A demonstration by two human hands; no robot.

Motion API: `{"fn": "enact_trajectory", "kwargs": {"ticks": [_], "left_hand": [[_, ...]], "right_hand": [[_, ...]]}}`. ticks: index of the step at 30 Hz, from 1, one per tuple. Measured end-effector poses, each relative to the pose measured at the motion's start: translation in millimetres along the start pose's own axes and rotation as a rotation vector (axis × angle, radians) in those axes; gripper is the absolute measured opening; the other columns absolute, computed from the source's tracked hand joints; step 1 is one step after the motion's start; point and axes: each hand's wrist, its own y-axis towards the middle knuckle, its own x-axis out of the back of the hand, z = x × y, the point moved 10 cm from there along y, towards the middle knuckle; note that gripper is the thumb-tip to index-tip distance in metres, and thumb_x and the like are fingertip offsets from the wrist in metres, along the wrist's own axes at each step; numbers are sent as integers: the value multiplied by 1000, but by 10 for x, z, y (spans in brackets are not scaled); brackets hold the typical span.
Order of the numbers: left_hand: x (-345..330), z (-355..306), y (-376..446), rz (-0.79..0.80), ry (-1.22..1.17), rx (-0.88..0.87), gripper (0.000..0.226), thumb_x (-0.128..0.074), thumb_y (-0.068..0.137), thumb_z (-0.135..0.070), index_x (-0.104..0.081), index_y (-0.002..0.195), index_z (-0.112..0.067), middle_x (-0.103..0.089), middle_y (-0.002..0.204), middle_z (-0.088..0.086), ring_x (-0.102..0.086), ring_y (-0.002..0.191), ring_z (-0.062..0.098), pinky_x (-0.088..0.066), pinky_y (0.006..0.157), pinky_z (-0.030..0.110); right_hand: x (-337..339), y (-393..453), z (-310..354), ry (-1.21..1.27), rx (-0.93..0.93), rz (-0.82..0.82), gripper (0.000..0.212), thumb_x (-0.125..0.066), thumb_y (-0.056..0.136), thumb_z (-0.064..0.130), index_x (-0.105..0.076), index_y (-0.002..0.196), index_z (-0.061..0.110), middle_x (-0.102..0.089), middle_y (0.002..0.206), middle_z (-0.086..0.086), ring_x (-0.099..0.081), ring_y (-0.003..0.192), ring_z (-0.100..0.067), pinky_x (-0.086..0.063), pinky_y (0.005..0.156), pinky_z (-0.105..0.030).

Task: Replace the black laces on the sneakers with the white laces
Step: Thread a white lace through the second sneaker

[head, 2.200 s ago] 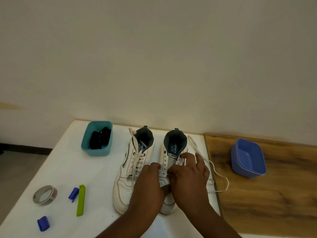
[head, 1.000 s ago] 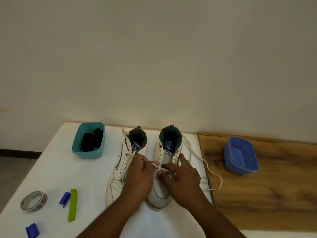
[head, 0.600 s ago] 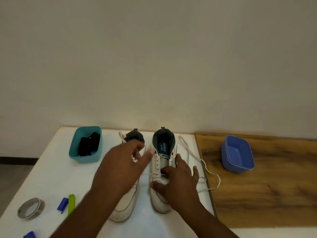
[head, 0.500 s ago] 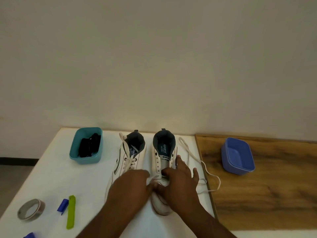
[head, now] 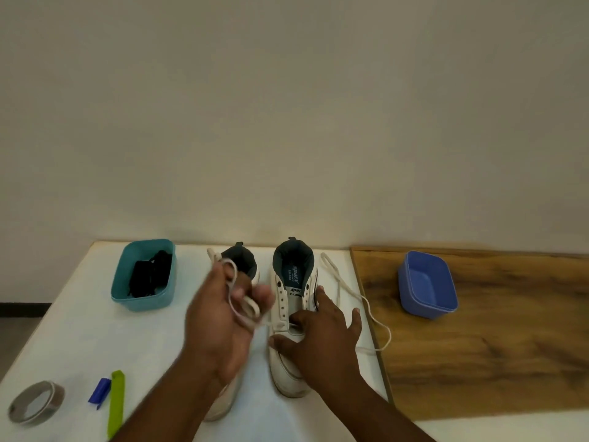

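Two white sneakers are standing side by side on the counter, toes pointing toward the person. Left hand is gripping a loop of white lace, raised just left of the right sneaker's lowest eyelets; right hand is resting there, fingers spread. Insole is reading "sparx". Black laces are lying in the teal tub.

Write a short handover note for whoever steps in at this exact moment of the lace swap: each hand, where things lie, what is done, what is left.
Left hand is raised, gripping a looped white lace.
Right hand rests open on the right sneaker, fingers at its lowest eyelets.
Black laces lie in the teal bin.
Left sneaker is mostly hidden.
Left to do: lace the right sneaker's upper eyelets, which are empty; the lace's other end trails on the table.
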Motion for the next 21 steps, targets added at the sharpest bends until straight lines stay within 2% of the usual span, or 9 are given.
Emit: {"fn": "enact_trajectory", "kwargs": {"ticks": [1, 2, 4, 6, 8, 11, 15, 19, 21], "left_hand": [[183, 290, -2, -68, 330, 144, 37, -45, 98, -54, -54, 92, -18, -52, 68, -2, -52, 55, 11, -49, 54, 26], [351, 466, 11, -65, 787, 201, 43, -46, 95, -63, -53, 97, -21, -58, 75, -4, -49, 56, 7, -45, 53, 25], [374, 547, 80, 27, 1644, -27, 38, -51, 93, -64, -49, 106, -28, -62, 90, -9, -57, 73, 3, -46, 63, 23], [169, 508, 37, 85, 1876, -248, 26, -51, 97, -53, -48, 110, -31, -58, 97, -12, -57, 83, 3, -44, 69, 19], [142, 509, 69, 93, 1937, -234, 24, -48, 99, -51, -56, 107, -30, -61, 94, -11, -58, 83, 4, -48, 74, 23], [236, 445, 160, 102, 1925, -91, 26, -47, 102, -45, -67, 107, -29, -68, 100, -8, -62, 92, 8, -45, 84, 25], [-80, 6, 12, 108, 1470, -93, 21, -46, 105, -31, -64, 93, -29, -65, 98, -11, -56, 88, 0, -42, 74, 21], [-292, -674, -255, -17, 965, -149, 28, -51, 101, -30, -71, 82, -27, -54, 59, -9, -42, 53, 11, -35, 54, 28], [-390, -835, -299, 12, 918, -185, 31, -51, 101, -31, -70, 76, -30, -46, 52, -10, -35, 49, 10, -31, 53, 27]], "right_hand": [[-5, -9, -5, 5, -1, 2, 61, -54, 74, 83, -65, 120, 44, -15, 169, 3, -14, 155, -12, 10, 120, -60], [7, -10, 8, 14, 2, -3, 58, -54, 76, 81, -66, 119, 44, -15, 169, 4, -17, 154, -12, 9, 120, -60], [30, -2, 38, 21, 5, -12, 45, -57, 81, 70, -68, 117, 44, -16, 169, 4, -24, 152, -13, 10, 121, -60], [53, 27, 55, 9, 13, -30, 38, -59, 84, 63, -70, 116, 43, -17, 169, 4, -30, 149, -14, 11, 120, -59], [49, 34, 44, 6, 22, -41, 41, -59, 82, 67, -71, 114, 44, -19, 169, 3, -31, 148, -13, 12, 120, -59], [-9, 13, 13, 1, 28, -9, 66, -55, 65, 88, -68, 116, 49, -19, 169, 6, -20, 153, -7, 13, 119, -57], [14, 42, 30, 0, 34, 18, 72, -60, 64, 89, -65, 122, 47, -15, 169, 7, -15, 154, -8, 17, 119, -57], [30, 41, 5, -1, 14, 23, 71, -61, 69, 86, -64, 126, 45, -12, 170, 6, -14, 155, -12, 19, 119, -57], [24, 41, 31, 2, 17, 39, 69, -62, 70, 85, -64, 126, 44, -11, 170, 6, -13, 155, -12, 18, 120, -56]]}}
